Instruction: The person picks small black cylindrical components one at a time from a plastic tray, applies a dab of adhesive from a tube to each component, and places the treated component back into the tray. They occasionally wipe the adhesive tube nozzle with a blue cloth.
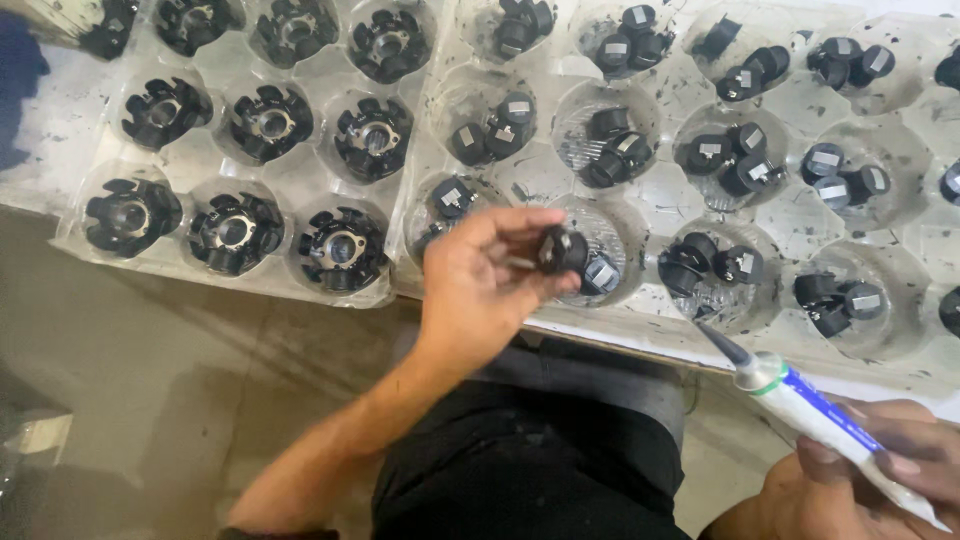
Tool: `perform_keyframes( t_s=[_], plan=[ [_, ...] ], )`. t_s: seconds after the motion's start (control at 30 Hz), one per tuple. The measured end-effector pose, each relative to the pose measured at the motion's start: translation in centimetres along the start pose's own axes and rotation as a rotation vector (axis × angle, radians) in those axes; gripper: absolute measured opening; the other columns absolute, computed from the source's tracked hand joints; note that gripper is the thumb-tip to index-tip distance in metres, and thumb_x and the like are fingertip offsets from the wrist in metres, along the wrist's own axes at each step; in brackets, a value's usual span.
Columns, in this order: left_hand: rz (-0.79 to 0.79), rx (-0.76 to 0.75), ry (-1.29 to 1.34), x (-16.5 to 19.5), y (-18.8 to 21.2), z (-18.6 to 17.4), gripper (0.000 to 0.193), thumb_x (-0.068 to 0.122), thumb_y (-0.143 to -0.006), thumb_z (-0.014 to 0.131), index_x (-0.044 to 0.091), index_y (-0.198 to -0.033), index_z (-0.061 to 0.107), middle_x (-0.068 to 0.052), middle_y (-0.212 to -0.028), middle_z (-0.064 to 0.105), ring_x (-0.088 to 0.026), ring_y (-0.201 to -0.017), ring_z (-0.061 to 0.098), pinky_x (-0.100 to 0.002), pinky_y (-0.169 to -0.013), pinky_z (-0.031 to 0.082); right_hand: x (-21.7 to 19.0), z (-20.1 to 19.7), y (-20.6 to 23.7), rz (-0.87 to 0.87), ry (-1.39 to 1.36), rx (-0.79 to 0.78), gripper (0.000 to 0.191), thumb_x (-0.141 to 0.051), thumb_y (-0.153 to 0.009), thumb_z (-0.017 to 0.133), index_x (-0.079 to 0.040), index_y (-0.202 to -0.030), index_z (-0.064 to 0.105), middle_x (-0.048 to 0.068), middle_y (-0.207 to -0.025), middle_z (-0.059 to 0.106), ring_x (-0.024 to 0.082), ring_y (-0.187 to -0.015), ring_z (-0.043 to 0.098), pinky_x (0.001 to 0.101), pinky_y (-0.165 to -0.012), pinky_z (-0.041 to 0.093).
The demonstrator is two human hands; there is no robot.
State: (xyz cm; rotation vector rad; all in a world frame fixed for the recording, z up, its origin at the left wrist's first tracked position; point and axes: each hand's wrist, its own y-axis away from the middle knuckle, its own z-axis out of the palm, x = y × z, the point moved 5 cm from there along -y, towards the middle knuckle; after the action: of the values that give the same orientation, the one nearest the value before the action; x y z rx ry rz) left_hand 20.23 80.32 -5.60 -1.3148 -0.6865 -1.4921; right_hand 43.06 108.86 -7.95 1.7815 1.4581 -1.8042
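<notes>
My left hand [480,285] pinches a small black round part [562,249] between thumb and fingers, held just above the near edge of a clear plastic tray [665,200]. My right hand [880,470] at the lower right grips a white and blue tube [830,420] with a long dark nozzle [722,345] that points up and left toward the tray. The nozzle tip is apart from the held part. The tray's round pockets hold several small black parts with grey faces [730,150].
A second clear tray [310,165] on the left holds several larger black toothed rings [268,122], one per pocket. Both trays lie on a white bench [40,150]. Below the bench edge are a grey floor [200,400] and my dark trousers [530,460].
</notes>
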Motion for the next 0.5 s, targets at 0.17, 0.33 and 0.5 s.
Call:
perform_keyframes(
  t_s=[0.17,0.33,0.5],
  plan=[
    [0.137,-0.156,-0.495,2.4,-6.0,0.1,0.041,-0.003,-0.083,0.079,0.008,-0.121,0.07,-0.007,-0.111,0.077,-0.014,-0.099,0.077,-0.028,-0.086,0.064,1.7,-0.1,2.2,-0.101,-0.105,0.137,0.038,0.012,-0.104,0.081,-0.003,-0.11,0.047,0.023,-0.109,0.064,0.028,-0.101,0.071,0.0361,-0.098,0.063],
    [0.626,-0.589,-1.114,3.4,-8.6,1.7,0.03,0.007,-0.073,0.082,0.012,-0.102,0.075,-0.009,-0.086,0.07,-0.032,-0.083,0.07,-0.045,-0.071,0.056,1.5,-0.3,1.7,-0.119,-0.156,0.172,0.038,0.013,-0.103,0.081,-0.003,-0.112,0.049,0.023,-0.107,0.064,0.028,-0.1,0.071,0.037,-0.097,0.063],
    [0.768,-0.696,-1.334,0.8,-8.9,3.0,0.012,0.011,-0.076,0.076,0.013,-0.085,0.068,-0.008,-0.085,0.062,-0.031,-0.081,0.069,-0.044,-0.067,0.056,1.6,-0.4,1.9,-0.117,-0.184,0.196,0.038,0.013,-0.101,0.081,-0.003,-0.114,0.05,0.022,-0.106,0.063,0.028,-0.098,0.071,0.0378,-0.097,0.064]
  ],
)
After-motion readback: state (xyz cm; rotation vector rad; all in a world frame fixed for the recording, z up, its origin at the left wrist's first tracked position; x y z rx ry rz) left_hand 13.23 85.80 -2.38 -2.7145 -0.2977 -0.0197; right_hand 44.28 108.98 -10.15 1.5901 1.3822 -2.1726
